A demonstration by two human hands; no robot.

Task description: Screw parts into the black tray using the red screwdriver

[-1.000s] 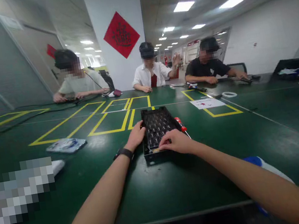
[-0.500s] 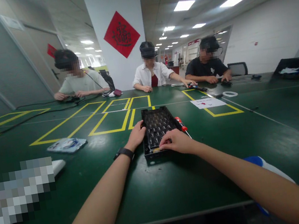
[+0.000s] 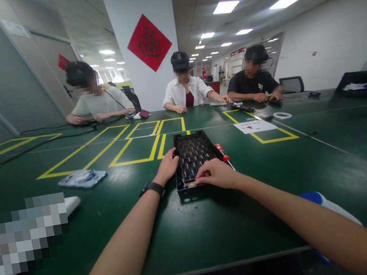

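Observation:
A black rectangular plastic case (image 3: 192,147) with rows of small clear-looking cells inside lies on the green table in front of me. My left hand (image 3: 167,166) is closed on its left wall, thumb over the rim. At the near right corner, my right hand (image 3: 218,174) has its fingertips pinched together inside the case, beside a small yellowish part (image 3: 191,184) along the near edge. What those fingertips hold, if anything, is hidden. A screwdriver (image 3: 223,152) with a red handle lies against the case's right side, partly covered by the right hand.
A pale flat packet (image 3: 82,178) lies to the left, near a blurred-out white object (image 3: 24,237). At right are a printed sheet (image 3: 255,126), a white ring (image 3: 282,115) and a blue-and-white object (image 3: 323,203) under my right forearm. Three people sit across the table.
My hands and the black case stay practically where they were. Across the table, the middle person's outstretched hand has drawn back slightly.

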